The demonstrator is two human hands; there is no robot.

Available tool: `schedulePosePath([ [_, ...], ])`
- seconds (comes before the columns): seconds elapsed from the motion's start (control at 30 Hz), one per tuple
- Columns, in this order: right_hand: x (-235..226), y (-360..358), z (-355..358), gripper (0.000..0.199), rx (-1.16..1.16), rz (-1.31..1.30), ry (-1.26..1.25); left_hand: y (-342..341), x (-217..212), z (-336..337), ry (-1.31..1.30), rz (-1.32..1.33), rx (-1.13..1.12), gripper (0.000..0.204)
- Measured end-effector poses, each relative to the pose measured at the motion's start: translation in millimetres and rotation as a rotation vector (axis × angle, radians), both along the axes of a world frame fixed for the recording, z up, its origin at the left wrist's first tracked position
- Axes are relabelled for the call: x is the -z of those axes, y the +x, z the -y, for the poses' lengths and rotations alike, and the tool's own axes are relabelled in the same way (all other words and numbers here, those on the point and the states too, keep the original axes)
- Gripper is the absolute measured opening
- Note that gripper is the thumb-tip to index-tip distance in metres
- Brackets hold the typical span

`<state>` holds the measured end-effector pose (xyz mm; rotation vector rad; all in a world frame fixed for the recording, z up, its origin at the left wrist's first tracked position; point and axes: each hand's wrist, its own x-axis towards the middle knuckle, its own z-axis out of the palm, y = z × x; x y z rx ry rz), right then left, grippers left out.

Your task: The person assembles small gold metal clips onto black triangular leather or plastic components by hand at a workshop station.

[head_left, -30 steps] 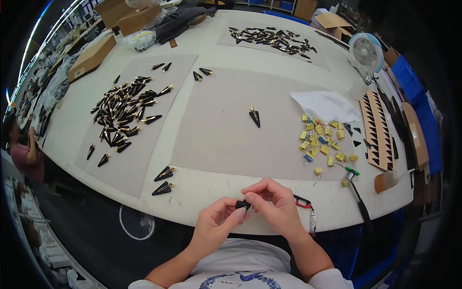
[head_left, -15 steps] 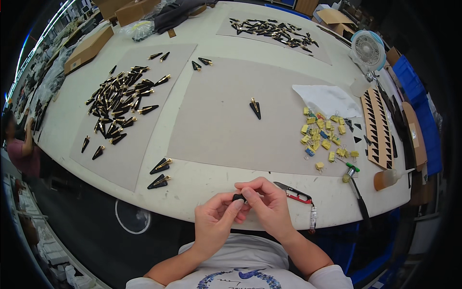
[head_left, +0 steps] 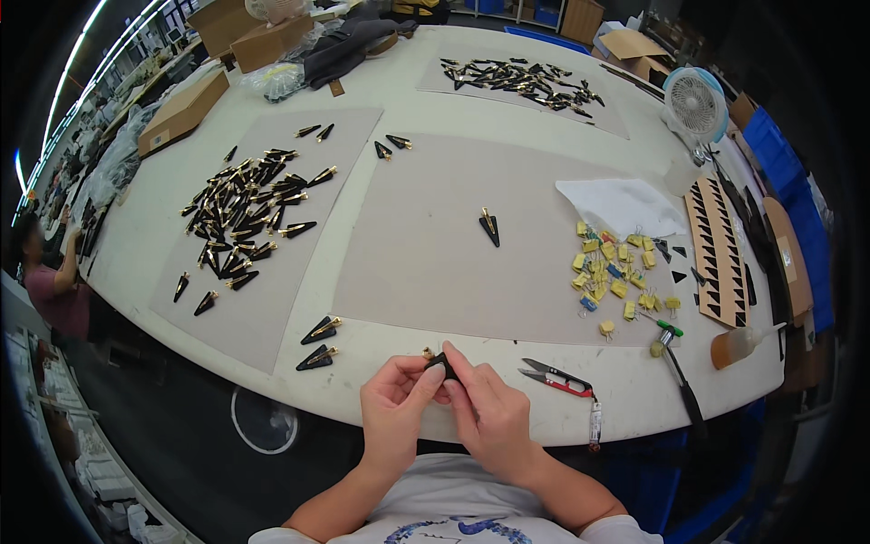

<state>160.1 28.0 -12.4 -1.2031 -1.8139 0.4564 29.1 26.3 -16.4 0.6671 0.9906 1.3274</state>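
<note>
Between my hands, just above the table's near edge, is a black hair clip [head_left: 441, 366] with a bit of gold metal showing at its top. My left hand [head_left: 395, 410] pinches it between thumb and fingers. My right hand [head_left: 494, 415] closes on its other side, index finger stretched along the edge; the fingers cover much of the clip. Two black-and-gold clips [head_left: 317, 358] lie just to the left. Red-handled thread snips [head_left: 558, 377] rest to the right. A single clip [head_left: 489, 228] lies farther off on the grey mat [head_left: 408, 263].
Piles of clips lie on the left mat [head_left: 240, 213] and at the back [head_left: 521, 82]. On the right are yellow binder clips [head_left: 619, 288], a white cloth [head_left: 621, 205], a card of black triangles [head_left: 716, 254], an amber-liquid bottle [head_left: 732, 346] and a fan [head_left: 695, 102]. Another person [head_left: 56, 281] stands far left.
The clip has been turned, so its flat black face and gold end now show. My right fingers have shifted along it, index finger now pointing up. The whole view has tilted slightly upward.
</note>
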Motion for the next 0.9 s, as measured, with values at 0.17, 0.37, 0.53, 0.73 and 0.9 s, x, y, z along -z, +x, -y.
schedulePosePath([
  [0.17, 13, 14, 21, 0.02, -0.071, 0.011, -0.005, -11, -9, -11, 0.055, 0.028, -0.218, 0.008],
  [0.37, -17, 20, 10, 0.011, -0.077, -0.243, -0.29, -9, -16, 3, 0.051, 0.01, -0.077, 0.008],
  [0.53, -4, 21, 11, 0.024, -0.219, 0.078, -0.183, -17, -18, 0, 0.051, 0.105, -0.192, 0.006],
  [0.73, -16, 29, 5, 0.027, -0.203, -0.205, -0.443, -28, -18, -7, -0.01, 0.126, -0.146, 0.006],
  [0.9, -19, 6, -2, 0.012, -0.237, -0.318, -0.516, -12, -16, -4, 0.0, 0.094, -0.092, 0.008],
])
